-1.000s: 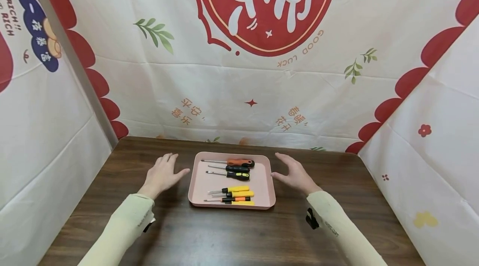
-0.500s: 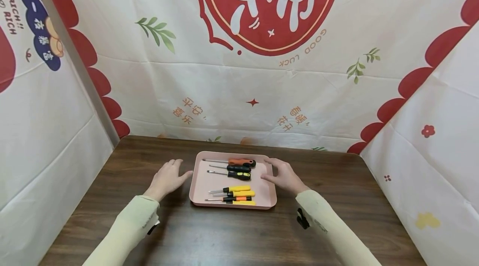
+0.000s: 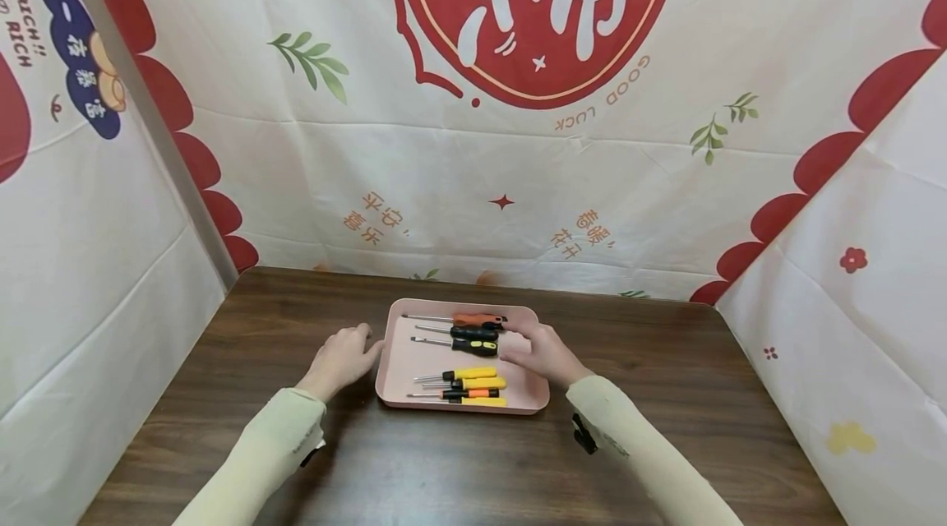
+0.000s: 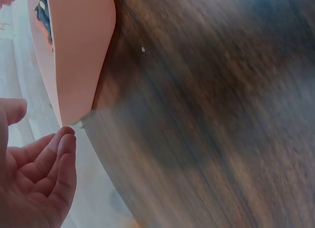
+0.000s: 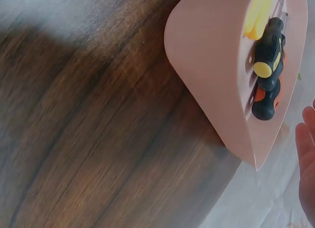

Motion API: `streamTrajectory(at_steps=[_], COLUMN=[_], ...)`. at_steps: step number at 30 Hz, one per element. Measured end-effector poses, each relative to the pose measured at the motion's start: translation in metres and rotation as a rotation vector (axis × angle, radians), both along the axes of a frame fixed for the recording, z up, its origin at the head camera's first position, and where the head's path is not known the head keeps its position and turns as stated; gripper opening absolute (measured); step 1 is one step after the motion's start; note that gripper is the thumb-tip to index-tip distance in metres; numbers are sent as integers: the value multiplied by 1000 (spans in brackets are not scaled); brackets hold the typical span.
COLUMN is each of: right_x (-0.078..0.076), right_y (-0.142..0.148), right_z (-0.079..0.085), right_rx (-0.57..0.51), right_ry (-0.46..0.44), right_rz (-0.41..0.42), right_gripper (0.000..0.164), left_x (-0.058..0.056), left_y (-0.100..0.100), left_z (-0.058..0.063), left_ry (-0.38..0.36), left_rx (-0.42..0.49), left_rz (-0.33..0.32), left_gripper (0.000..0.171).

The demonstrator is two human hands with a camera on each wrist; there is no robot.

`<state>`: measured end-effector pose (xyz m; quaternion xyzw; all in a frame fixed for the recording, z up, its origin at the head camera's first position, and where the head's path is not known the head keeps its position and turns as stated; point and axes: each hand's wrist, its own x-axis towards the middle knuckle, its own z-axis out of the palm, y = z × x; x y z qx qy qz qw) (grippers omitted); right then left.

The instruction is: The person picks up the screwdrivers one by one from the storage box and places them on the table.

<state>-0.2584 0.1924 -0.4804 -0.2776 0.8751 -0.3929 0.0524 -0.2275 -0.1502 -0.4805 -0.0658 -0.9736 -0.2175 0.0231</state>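
A pink tray point(image 3: 436, 357) sits on the table with several screwdrivers in it. Toward its back lie an orange-handled screwdriver point(image 3: 473, 319), a black one point(image 3: 473, 334) and a black-and-yellow one point(image 3: 476, 348). Nearer the front is a group of yellow-handled screwdrivers point(image 3: 481, 373), with a black-and-orange one point(image 3: 473, 394) among them. My right hand point(image 3: 546, 353) reaches over the tray's right rim, thumb and fingers apart, fingertips close by the back handles. Beside the left rim, my left hand point(image 3: 342, 362) has its fingers loosely bent, thumb tip right at the edge, holding nothing.
The brown wooden table point(image 3: 459, 460) extends around the tray. A printed white cloth point(image 3: 444, 164) hangs along the table's back edge, and more cloth point(image 3: 873, 304) closes the right side. Another cloth panel point(image 3: 96, 263) stands at the left.
My right hand has moved left, from beside the tray to over its right rim, near the back handles. My left hand has shifted slightly right and toward me. The screwdrivers lie as before.
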Motion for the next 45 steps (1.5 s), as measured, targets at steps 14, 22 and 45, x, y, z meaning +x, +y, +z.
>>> streamTrajectory(at_steps=[14,22,45], right_x=[-6,-8,-19], right_y=[-14,-20,-33], right_z=[-4,-2,-13], right_rx=[120,187,308], right_ry=[13,-14,135], right_rz=[-59,-83,3], right_gripper=[52,52,43], left_x=[-1,-2,-5], left_y=[9,14,19], left_z=[-6,-9,-12], left_ry=[12,29,-34], left_rx=[-14,-39,-3], left_rz=[4,-19,24], left_gripper=[24,17,16])
